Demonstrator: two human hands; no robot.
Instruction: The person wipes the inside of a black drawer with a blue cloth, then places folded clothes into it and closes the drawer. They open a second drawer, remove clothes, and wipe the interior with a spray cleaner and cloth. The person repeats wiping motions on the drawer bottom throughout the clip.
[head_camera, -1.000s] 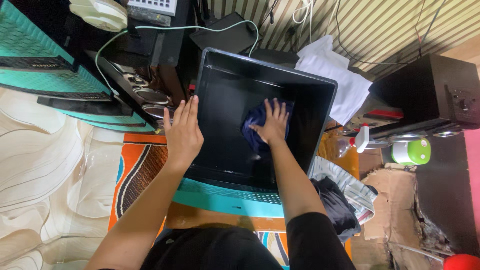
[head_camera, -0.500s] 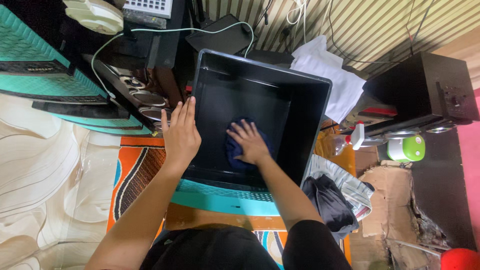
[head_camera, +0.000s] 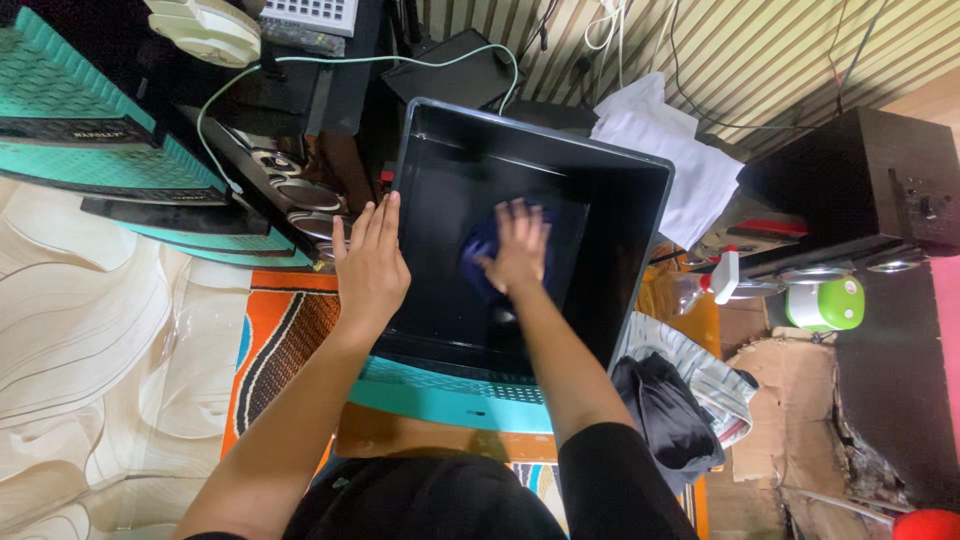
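The right hand (head_camera: 518, 252) lies flat with its fingers spread, pressing a dark blue cloth (head_camera: 480, 250) onto the floor inside the big black bin (head_camera: 640, 240); the cloth looks soft and light and would bunch up if you pinched it anywhere. The left hand (head_camera: 368, 268) rests open and flat on the bin's left rim, which looks stiff and smooth, a good place to hold.

Right hand (head_camera: 517, 252) motion-blurred, fingers indistinct, dark blue cloth (head_camera: 482, 250) mostly covered beneath it, black bin (head_camera: 600, 190) floor partly hidden by forearm, red object (head_camera: 925, 524) cut off at corner, teal crate (head_camera: 70, 120) cropped left.
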